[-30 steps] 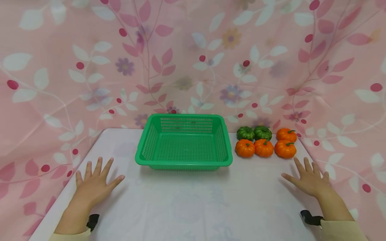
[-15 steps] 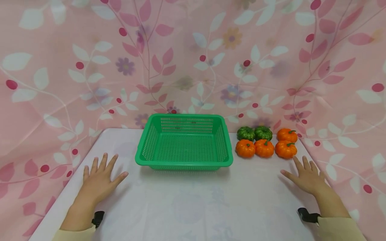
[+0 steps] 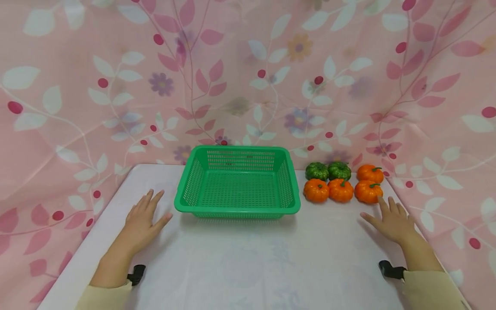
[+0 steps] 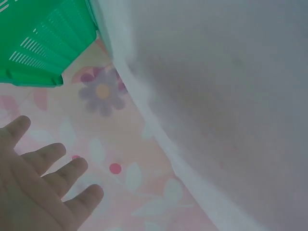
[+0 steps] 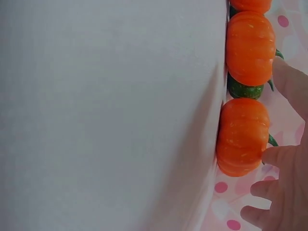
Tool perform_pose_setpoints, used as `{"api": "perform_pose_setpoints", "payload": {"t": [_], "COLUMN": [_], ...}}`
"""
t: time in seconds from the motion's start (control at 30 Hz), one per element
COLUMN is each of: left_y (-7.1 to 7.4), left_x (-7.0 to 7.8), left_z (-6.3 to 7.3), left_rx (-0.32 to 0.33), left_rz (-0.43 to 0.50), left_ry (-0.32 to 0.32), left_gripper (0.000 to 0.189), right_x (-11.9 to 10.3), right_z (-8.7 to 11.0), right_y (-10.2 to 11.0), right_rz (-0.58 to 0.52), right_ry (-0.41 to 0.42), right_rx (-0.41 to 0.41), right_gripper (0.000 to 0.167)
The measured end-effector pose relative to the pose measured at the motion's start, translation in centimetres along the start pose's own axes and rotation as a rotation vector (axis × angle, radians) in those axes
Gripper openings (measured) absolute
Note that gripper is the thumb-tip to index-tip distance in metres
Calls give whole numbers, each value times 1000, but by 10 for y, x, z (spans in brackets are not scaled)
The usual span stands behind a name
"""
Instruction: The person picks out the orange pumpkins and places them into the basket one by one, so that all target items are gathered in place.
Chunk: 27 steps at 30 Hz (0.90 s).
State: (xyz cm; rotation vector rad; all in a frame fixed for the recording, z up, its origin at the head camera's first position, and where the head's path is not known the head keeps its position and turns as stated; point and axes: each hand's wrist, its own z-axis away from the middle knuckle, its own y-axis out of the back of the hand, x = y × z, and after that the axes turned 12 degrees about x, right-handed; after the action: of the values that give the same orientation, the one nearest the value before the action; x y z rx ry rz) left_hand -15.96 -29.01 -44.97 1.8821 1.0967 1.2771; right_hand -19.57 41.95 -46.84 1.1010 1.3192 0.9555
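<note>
A green plastic basket with slotted walls stands at the back middle of the table, nothing inside it. My left hand hovers left of the basket, fingers spread and holding nothing; the left wrist view shows its fingers below the basket's corner. To the basket's right sit several small orange pumpkins and two green pumpkins in two rows. My right hand is just in front of the rightmost front orange pumpkin, fingers extended, empty. In the right wrist view a fingertip overlaps that orange pumpkin.
A white cloth covers the table. Pink floral fabric hangs behind and along both sides. Each wrist carries a small black device, such as the one at the left wrist.
My left hand has moved forward and to the right, nearer the basket, its fingers closer together. My right hand has shifted slightly forward. Basket and pumpkins stay in place.
</note>
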Motion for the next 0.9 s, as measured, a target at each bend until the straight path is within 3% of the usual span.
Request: {"api": "perform_pose_setpoints", "payload": {"t": [0.27,0.57,0.9], "left_y": [-10,-16,-22], "left_x": [9,20,28], "left_z": [-9,-17,-28], "left_rx": [-5,7,-11], "left_rz": [67,120,235], "left_ry": [-31,-61,-32], "left_gripper": [76,74,77], "right_x": [1,3,9], "right_z": [-11,-19,-27], "right_y": [0,2,1], "right_rz": [-34,-81,-165], "right_ry": [36,6,-26], "right_rx": [68,116,190], "right_gripper": [104,103,99]}}
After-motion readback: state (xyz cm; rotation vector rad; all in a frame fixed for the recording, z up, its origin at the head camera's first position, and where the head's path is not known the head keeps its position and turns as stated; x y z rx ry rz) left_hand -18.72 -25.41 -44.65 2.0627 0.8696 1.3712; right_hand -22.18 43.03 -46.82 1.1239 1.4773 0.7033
